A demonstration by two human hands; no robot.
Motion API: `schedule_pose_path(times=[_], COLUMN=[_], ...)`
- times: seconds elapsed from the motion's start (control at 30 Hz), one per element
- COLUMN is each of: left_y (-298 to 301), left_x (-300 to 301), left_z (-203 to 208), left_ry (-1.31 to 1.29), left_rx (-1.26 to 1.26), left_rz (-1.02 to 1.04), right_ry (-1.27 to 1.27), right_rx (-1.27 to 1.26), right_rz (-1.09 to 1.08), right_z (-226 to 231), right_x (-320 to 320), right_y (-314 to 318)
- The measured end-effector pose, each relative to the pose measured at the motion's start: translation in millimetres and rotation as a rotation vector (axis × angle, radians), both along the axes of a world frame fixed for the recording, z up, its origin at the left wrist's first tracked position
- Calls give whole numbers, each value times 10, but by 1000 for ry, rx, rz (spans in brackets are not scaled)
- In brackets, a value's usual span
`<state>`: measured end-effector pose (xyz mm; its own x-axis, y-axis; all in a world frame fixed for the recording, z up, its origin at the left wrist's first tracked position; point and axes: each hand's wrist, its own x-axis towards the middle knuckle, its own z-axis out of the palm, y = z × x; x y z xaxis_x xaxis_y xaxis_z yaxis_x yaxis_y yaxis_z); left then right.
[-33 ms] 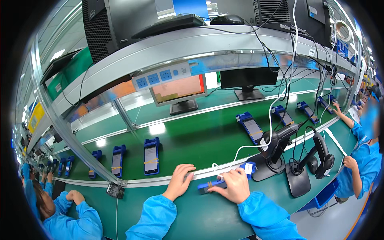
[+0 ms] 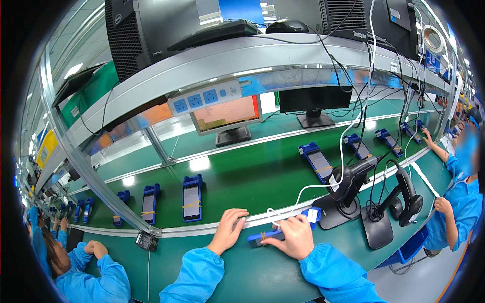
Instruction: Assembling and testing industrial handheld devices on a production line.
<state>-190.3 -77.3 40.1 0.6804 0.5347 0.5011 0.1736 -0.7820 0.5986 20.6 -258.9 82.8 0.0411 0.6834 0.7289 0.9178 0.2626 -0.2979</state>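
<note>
My right hand (image 2: pixel 295 237) is closed around a blue handheld terminal (image 2: pixel 256 240) on the green bench. A rubber band circles the terminal's left end, and its right end shows a white label. My fingers and palm cover its middle. A white cable (image 2: pixel 298 198) runs down to the terminal beside my fingertips; whether it is plugged in is hidden. Just left of the terminal, my left hand (image 2: pixel 228 231) rests near the bench's metal rail with fingers stretched out and nothing in them.
Beyond the rail, several banded blue terminals, one of them a terminal (image 2: pixel 192 198) straight ahead, lie on a green conveyor (image 2: pixel 242 179). Two scanners on stands, the nearer a black scanner (image 2: pixel 348 179), stand right. Co-workers sit on both sides. A metal shelf (image 2: pixel 303 48) spans overhead.
My right hand and the terminal have shifted very slightly left and toward me. My left hand has stayed in place.
</note>
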Motion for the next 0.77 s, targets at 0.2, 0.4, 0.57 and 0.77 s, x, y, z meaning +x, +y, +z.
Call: schedule_pose_path(times=[0.2, 0.4, 0.57, 0.77], left_y=[-449, -815, -957, -929], left_x=[-13, -60, 3, -11], left_z=[210, 177, 112, -45], left_ry=[-262, -412, -383, -405], left_rx=[-441, -416, -43, 57], left_rz=[-90, -167, -145, -190], right_ry=[-27, -44, -32, -19], right_rx=[-39, -50, -5, 85], right_rz=[31, 32, 95, 175], right_z=[-37, -81, -42, 9], right_x=[-227, -289, -232, -180], right_y=[-96, -71, -90, -87])
